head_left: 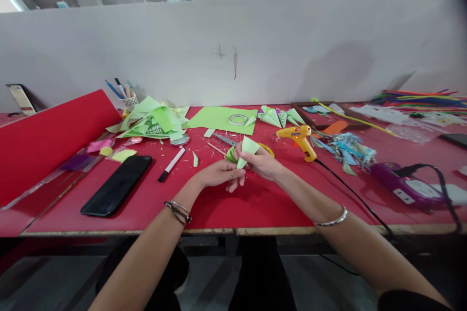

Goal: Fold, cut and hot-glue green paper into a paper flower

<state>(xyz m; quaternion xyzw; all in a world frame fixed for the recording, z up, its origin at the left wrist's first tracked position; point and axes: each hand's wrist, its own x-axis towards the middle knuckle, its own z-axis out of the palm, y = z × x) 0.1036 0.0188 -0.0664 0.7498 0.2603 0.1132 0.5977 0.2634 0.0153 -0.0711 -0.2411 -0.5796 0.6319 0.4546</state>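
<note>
Both hands meet over the red tabletop, near its front middle, around a pale green paper cone (249,147). My right hand (265,161) pinches the cone's side with thumb and fingers. Its narrow lower end is between the fingers of my left hand (218,174), which is closed there. Just behind the fingers shows a darker green folded paper piece (231,154), partly hidden, with a thin wooden stick (216,148) beside it; I cannot tell whether either is held. Scissors (225,140) lie behind the hands, partly covered.
Green paper scraps (156,119) pile at the back left, beside a green sheet (215,119) with a tape roll (238,119). Finished-looking paper cones (270,116) lie behind. At right are a yellow glue gun (301,140) and purple power strip (408,187); at left, a phone (116,185) and marker (171,164).
</note>
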